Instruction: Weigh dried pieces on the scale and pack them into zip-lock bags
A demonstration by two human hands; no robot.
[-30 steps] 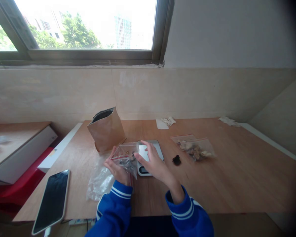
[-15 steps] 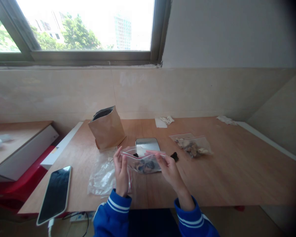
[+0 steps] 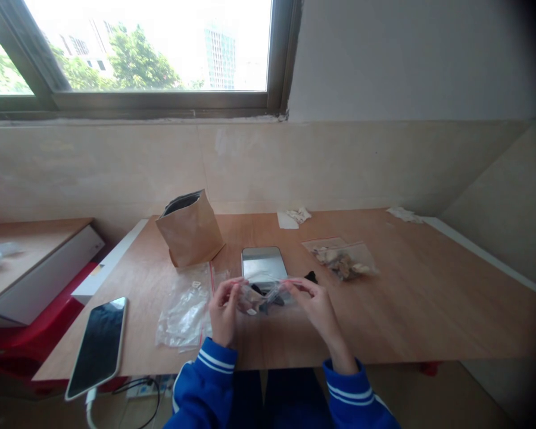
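Half a second ago you held the small zip bag higher, stretched wide between your hands, its red-lined mouth facing you and the dark contents plain to see. It sits lower in the frame now, just below the centre, and your hands have drawn closer together, so the bag looks bunched and narrower. Your left hand pinches its left end between thumb and fingers; your right hand grips the right end the same way, fingers curled in. The bag is clear plastic with a thin red strip along the top, and a few dark pieces lie inside it; their shape is too small to tell. It hangs just above the wooden table, in front of the flat scale. To the left of your hands lie empty clear bags, and a phone at the lower left edge. The brown paper pouch stands open above them, and a filled bag lies at centre right.
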